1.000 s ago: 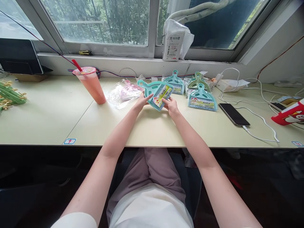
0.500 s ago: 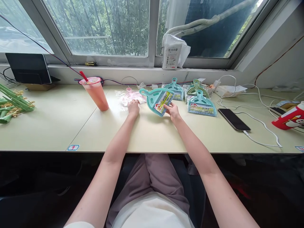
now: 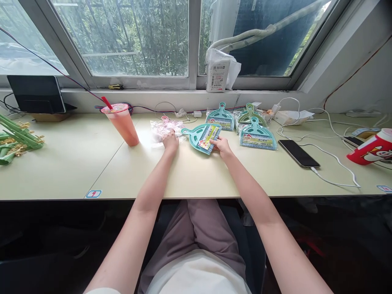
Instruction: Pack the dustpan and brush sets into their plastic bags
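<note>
My right hand (image 3: 222,148) grips the lower right edge of a teal mini dustpan (image 3: 197,136) with a brush and a yellow printed label. The dustpan is tilted, its handle pointing left. On the table to its left lies a pink dustpan set (image 3: 162,127) in crinkled clear plastic. My left hand (image 3: 170,141) is closed at the right edge of that pink set, with fingertips curled and partly hidden. Wrapped sets stand to the right: a teal one (image 3: 259,136) in front, a green one (image 3: 249,115) behind it, and another teal one (image 3: 220,117).
A tilted cup of orange-pink drink (image 3: 122,126) with a red straw stands left of my hands. Rightward lie a charging phone (image 3: 298,153), white cables (image 3: 339,161) and a red cup (image 3: 369,149). Green stems (image 3: 20,136) and a tablet (image 3: 35,94) occupy the far left.
The view has shifted slightly. My left hand has curled at the pink set's edge, and the teal dustpan in my right hand has turned and lowered a little.
</note>
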Demonstrator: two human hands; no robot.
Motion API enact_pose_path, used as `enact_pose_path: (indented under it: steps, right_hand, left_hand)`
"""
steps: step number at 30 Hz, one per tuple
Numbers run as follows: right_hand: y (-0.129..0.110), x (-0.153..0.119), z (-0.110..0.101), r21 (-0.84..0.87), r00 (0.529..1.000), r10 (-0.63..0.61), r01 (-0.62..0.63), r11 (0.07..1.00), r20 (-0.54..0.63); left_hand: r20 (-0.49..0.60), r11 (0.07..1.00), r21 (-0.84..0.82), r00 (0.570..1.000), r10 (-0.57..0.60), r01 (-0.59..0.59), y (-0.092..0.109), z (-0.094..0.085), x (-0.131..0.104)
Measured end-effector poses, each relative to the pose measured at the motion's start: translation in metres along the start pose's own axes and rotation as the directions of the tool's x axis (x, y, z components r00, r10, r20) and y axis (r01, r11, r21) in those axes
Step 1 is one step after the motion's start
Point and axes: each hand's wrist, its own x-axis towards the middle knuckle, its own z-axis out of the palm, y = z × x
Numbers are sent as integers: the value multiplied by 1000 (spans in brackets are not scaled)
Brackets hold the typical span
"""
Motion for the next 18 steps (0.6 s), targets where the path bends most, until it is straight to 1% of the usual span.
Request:
enact_pose_path:
  steps: [2, 4, 7, 9, 11, 13, 16, 18]
  right_hand:
    - [-2, -2, 0, -13, 1000, -18, 18, 1000, 10]
    - [-4, -4, 2, -16, 999, -36, 36, 999, 38]
    - [-6, -6, 4, 4, 993, -65, 65, 998, 101]
    - [-6, -6, 6, 18, 988, -87, 85, 996, 126]
    - [-6, -6, 7, 10, 986, -115, 115, 993, 118]
    - [-6, -7, 8, -10, 985, -153, 154, 988, 75]
    - [-6, -10, 10, 7, 981, -194, 194, 981, 9]
    - [-6, -10, 11, 55, 983, -181, 181, 982, 2]
  left_hand:
    - [-24, 999, -15, 999, -36, 36, 0, 0, 1]
    - [-114, 998, -47, 993, -33, 28, 3, 1, 1]
    - [-258, 994, -68, 964, 61, -81, 8, -1, -2]
    - [-298, 985, -62, 945, 138, -163, 12, -2, -6]
    - [-312, 974, -59, 931, 189, -217, 15, -4, -10]
    - [-303, 964, -81, 927, 219, -254, 18, -7, -13]
    - [-253, 935, -152, 927, 278, -322, 22, -11, -17]
    - [-220, 908, -186, 917, 334, -375, 25, -13, -21]
